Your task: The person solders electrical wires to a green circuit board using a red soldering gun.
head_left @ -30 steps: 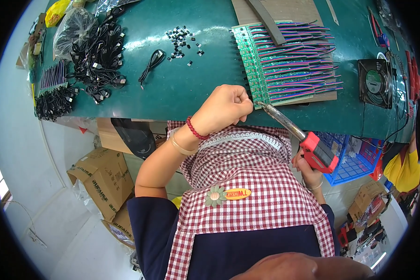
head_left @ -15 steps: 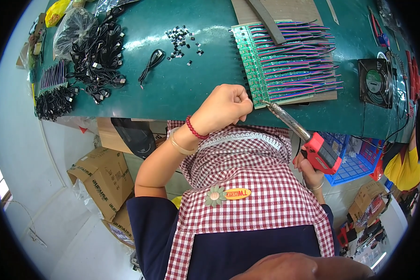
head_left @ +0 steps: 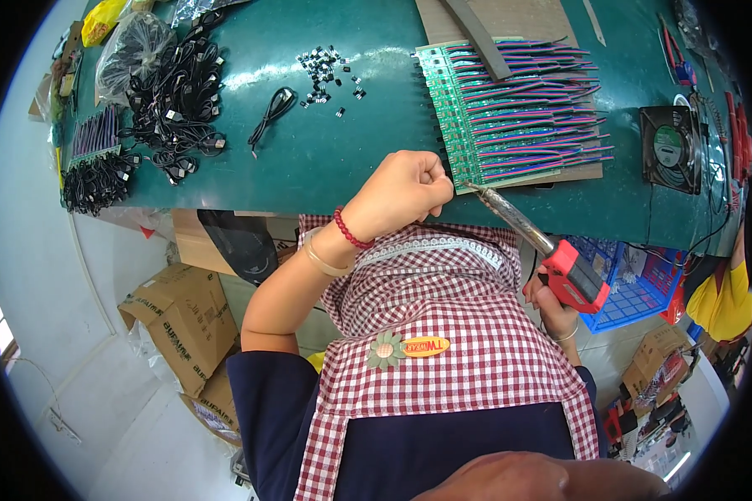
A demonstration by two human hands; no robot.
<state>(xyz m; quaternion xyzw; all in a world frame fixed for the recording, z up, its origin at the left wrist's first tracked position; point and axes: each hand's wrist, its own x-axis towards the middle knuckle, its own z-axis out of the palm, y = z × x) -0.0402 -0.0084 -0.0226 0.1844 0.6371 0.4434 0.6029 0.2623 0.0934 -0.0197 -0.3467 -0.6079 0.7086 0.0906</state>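
My left hand [head_left: 401, 192] is closed in a pinch at the near left corner of a green circuit board panel [head_left: 453, 125]. Whatever its fingers hold is hidden. Below the table edge, my right hand [head_left: 553, 307] grips a red and black soldering gun [head_left: 575, 275]. The gun's long metal barrel slants up to the left, and its tip is at the panel's near corner, close to my left fingers. Rows of red, blue and black wires [head_left: 543, 104] stretch rightward from the panel. A grey metal bar [head_left: 480, 42] lies across the panel's far part.
Small black connectors [head_left: 322, 71] and a coiled black cable [head_left: 271, 117] lie left of the panel. Farther left are heaped USB cables [head_left: 175, 108]. A square fan [head_left: 671, 149] stands at the right; a blue basket [head_left: 635, 288] is below the table edge.
The soldering gun has shifted very slightly to the left, its tip still at the panel's near corner. My left hand keeps its place and pinch.
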